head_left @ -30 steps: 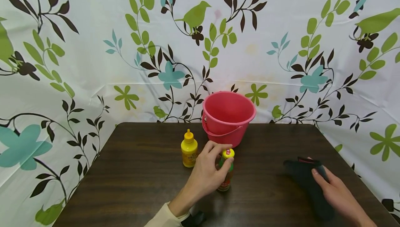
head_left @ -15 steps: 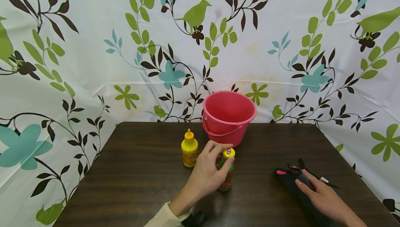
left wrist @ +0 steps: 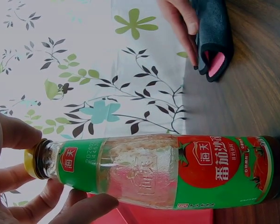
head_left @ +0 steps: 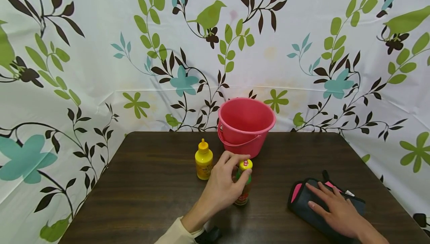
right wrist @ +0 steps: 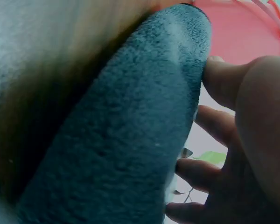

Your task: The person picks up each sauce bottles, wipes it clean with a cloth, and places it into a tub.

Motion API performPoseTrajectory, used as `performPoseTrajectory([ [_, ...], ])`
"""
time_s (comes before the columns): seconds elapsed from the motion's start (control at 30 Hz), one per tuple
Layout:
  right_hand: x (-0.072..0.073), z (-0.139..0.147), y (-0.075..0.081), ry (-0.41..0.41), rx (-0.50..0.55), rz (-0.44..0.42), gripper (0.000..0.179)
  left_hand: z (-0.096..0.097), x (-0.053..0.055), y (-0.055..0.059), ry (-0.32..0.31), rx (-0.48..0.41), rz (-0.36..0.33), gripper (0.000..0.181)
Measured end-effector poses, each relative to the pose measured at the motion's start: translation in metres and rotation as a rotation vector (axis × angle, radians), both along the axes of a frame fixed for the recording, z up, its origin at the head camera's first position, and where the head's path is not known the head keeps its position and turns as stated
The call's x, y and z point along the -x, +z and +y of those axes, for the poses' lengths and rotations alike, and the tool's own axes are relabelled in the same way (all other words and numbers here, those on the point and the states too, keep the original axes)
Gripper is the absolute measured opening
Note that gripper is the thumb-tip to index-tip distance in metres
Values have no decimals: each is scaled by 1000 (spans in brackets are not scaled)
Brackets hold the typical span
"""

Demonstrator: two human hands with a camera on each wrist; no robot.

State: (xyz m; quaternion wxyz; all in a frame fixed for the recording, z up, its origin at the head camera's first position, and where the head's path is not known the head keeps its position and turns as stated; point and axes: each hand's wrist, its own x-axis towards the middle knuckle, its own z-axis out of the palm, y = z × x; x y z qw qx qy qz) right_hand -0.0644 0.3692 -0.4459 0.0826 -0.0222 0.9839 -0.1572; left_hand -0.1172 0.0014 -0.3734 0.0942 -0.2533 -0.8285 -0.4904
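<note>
In the head view, the left hand [head_left: 221, 180] pinches a slim, clear glass sauce bottle [head_left: 245, 192] near its yellow cap [head_left: 246, 164], thumb and fingers around its top, while the bottle stands upright on the dark brown wood-grain bench [head_left: 151, 188]. Just beside that hand stands a yellow plastic squeeze bottle [head_left: 203, 164] with a pointed nozzle, its contents impossible to tell. Behind is a pink plastic bucket [head_left: 246, 138]; its inner wall shows but its bottom does not. The right hand [head_left: 337, 210] rests, fingers spread, on a dark grey fleecy cloth article [head_left: 301, 205] with pink lining, lying on the bench. A sideways jerk could tip the glass bottle, since it is tall and held only high up, and the left knuckles could knock the squeeze bottle over

In the left wrist view, the glass between the green-and-red parts of the label [left wrist: 210, 163] is see-through, so I judge that there is little or no sauce at that height

In the right wrist view, the fleece fills much of the frame, with separated fingers along its edge; sliding that loose touch could drag or rumple the cloth
</note>
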Motion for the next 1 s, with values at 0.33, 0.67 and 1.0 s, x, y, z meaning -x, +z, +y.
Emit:
performPoseTrajectory([
  [0.33, -4, -8, -14, -11, -93, -86, 80, -1, 0, 1, 0, 41, 18, 37],
  [0.67, -6, -11, -14, -2, -127, -69, 77, -10, 6, 5, -60, 207, 208, 43],
  [1.0, -5, -11, -15, -2, -127, -56, 78, -11, 11, -1, -174, 345, 435, 61],
])
